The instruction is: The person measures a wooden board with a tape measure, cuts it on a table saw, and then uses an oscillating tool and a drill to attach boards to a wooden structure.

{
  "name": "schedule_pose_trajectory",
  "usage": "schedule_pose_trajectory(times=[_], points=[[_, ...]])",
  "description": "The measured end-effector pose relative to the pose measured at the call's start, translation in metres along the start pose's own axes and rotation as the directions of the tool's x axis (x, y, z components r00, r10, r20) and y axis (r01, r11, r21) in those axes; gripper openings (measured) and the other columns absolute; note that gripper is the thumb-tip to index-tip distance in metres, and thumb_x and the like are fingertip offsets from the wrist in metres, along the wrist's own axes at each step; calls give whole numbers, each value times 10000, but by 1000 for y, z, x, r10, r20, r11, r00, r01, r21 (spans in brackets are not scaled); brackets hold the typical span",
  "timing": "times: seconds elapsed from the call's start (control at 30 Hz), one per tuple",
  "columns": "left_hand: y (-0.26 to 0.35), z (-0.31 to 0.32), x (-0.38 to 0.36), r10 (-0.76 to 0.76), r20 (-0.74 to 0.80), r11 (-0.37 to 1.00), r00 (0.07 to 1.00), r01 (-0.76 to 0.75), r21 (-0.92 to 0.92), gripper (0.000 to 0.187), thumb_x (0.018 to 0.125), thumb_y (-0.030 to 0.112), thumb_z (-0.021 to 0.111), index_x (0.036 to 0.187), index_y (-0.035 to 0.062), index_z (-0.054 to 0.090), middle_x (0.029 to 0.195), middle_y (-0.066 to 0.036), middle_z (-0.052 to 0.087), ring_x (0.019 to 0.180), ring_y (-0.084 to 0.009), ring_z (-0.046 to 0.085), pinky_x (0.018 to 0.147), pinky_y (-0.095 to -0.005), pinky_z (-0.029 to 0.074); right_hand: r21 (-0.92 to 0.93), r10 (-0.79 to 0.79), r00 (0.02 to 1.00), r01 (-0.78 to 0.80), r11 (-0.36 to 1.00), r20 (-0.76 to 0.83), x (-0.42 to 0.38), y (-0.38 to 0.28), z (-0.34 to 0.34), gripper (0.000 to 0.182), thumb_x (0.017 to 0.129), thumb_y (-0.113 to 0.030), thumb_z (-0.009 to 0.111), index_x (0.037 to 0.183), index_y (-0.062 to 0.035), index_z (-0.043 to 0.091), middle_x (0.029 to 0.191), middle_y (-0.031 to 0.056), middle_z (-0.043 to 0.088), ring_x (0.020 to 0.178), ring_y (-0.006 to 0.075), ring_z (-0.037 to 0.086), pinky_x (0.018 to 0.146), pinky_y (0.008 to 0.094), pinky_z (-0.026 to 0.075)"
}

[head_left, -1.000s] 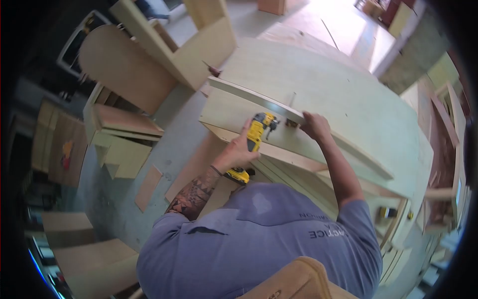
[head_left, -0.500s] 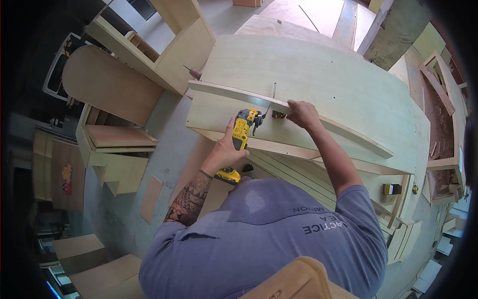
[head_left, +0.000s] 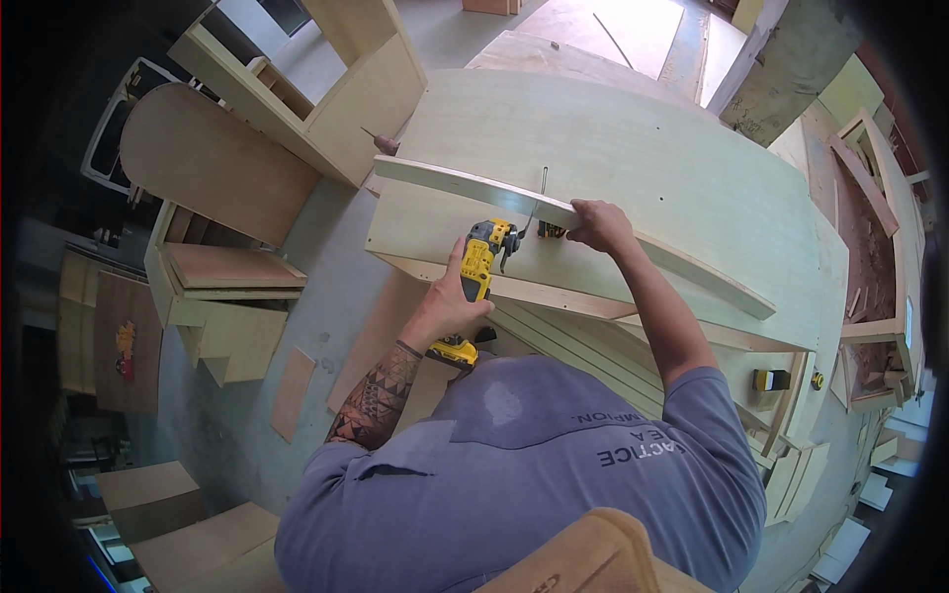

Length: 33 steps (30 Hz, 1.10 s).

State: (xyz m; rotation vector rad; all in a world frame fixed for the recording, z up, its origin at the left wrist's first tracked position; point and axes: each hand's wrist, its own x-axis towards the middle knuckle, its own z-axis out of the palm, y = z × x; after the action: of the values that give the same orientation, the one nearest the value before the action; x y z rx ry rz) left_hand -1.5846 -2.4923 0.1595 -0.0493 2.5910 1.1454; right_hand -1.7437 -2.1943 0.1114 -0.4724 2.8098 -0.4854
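Observation:
My left hand [head_left: 447, 301] grips a yellow and black cordless power tool [head_left: 478, 267], its head pointing at a long upright plywood strip [head_left: 465, 185] on a pale plywood panel [head_left: 633, 148]. Against that strip rests my right hand [head_left: 596, 223], fingers curled over its top edge, next to a small dark fitting [head_left: 551, 230]. A thin metal pin [head_left: 543, 179] stands just behind the strip. The tool's battery end [head_left: 453, 350] sits near my chest.
Unfinished plywood cabinets [head_left: 326, 89] and a rounded panel [head_left: 213, 163] stand at the left on a concrete floor [head_left: 326, 257]. A stepped wooden unit [head_left: 222, 296] lies beside them. Stacked strips [head_left: 593, 346] lie under the panel. A small yellow and black object [head_left: 771, 380] sits at the right.
The view shifted between the first frame and now, so the panel sits higher and more centred. Both hands stay on the tool and the strip, almost unmoved over the last half second.

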Motion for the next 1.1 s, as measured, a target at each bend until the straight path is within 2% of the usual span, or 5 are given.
schedule_pose_trajectory(times=[0.07,0.3,0.57,1.1], points=[[4,-3,-1,-64,56,997,996,67,-50,1218,772,219,824,1675,171,7,1281,-293,642,1133,-428,677,987,-470,540,-8,23,999,-22,1000,31,2,0,0,393,770,-298,833,1087,-115,691,1037,132,745,1009,345,707,851,482,571],[-2,2,0,-26,18,1000,999,26,-16,1211,781,219,821,1676,170,7,1249,-282,657,1129,-421,681,981,-460,542,6,26,998,-27,1000,53,4,0,-2,406,774,-307,833,1108,-124,694,1057,125,748,1019,334,708,861,472,573],[-3,3,1,-115,56,993,992,115,1,1202,791,229,811,1675,155,1,1253,-308,650,1150,-449,668,987,-457,536,3,8,999,-9,1000,54,5,-2,-1,416,784,-310,831,1136,-133,698,1071,119,752,1040,328,706,877,473,567],[2,6,-2,-84,5,996,996,84,-5,1196,780,234,807,1669,105,17,1216,-326,659,1135,-464,669,985,-461,535,-8,3,1000,-3,1000,24,4,-6,1,386,793,-286,823,1128,-145,692,1028,119,759,993,341,718,836,485,577]])
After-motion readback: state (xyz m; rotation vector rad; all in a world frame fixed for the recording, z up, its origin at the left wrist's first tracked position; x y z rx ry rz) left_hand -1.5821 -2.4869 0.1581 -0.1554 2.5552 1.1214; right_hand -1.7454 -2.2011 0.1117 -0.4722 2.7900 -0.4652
